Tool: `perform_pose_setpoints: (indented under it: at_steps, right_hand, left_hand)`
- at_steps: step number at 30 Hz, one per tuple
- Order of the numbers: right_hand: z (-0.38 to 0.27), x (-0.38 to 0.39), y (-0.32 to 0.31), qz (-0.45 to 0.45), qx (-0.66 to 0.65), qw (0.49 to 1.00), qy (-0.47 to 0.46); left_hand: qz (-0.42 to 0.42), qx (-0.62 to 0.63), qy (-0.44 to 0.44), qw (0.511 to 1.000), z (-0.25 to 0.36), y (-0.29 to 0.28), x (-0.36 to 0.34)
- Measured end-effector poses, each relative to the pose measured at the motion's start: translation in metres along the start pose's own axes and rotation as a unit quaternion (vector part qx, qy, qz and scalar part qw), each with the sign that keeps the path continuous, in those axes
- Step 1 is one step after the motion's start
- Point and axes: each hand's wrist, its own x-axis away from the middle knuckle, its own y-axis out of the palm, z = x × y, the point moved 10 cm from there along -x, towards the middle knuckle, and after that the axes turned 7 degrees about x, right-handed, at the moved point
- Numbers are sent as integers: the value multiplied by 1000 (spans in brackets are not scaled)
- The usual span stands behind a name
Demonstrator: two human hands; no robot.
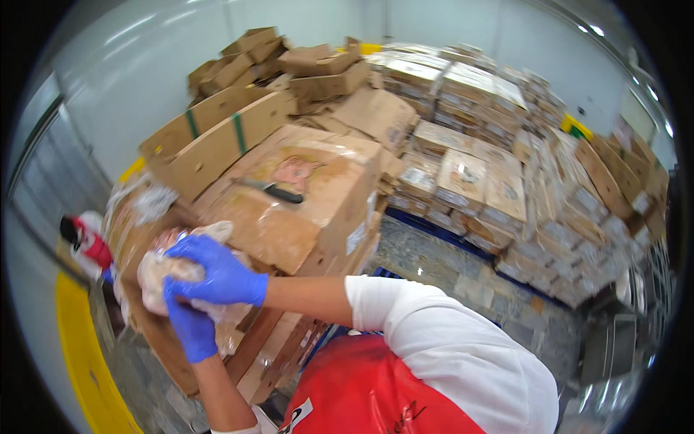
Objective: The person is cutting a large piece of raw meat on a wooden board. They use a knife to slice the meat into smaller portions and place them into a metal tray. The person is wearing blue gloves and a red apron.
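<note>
Pale, wet raw meat (153, 282) is in my two blue-gloved hands over an open cardboard box (155, 329). My right hand (217, 271) reaches across from the right and curls over the top of the meat. Below it, my left hand (189, 322) grips the near side, with its fingers partly hidden. Just beyond them, a black-handled knife (282, 192) lies on a closed carton (325, 206) whose top is stained. Clear plastic film (153, 206) bunches at the far edge of the open box. The exact cut of meat cannot be made out.
An empty box with green straps (217, 134) stands behind the carton. Torn cardboard (329, 69) is heaped farther back. Wrapped box stacks (463, 177) on blue pallets fill the right. A person in red and white (92, 242) is at far left, near a yellow kerb (79, 340).
</note>
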Motion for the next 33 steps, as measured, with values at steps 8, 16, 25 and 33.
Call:
perform_pose_setpoints:
  at_steps: [8, 16, 25, 33]
  right_hand:
    - [-19, -1, -63, 41, 97, 993, -55]
    - [-7, 0, -141, 40, 182, 977, -100]
    - [1, 36, -92, -110, 26, 975, -190]
    - [-86, 75, -24, -166, -140, 954, -207]
  left_hand:
    - [-89, 89, -48, 991, -29, 81, -5]
    - [-189, 146, -49, 970, -87, 139, -36]
    - [7, 107, 59, 992, -73, 96, 28]
    - [154, -147, 261, 942, 11, 67, 158]
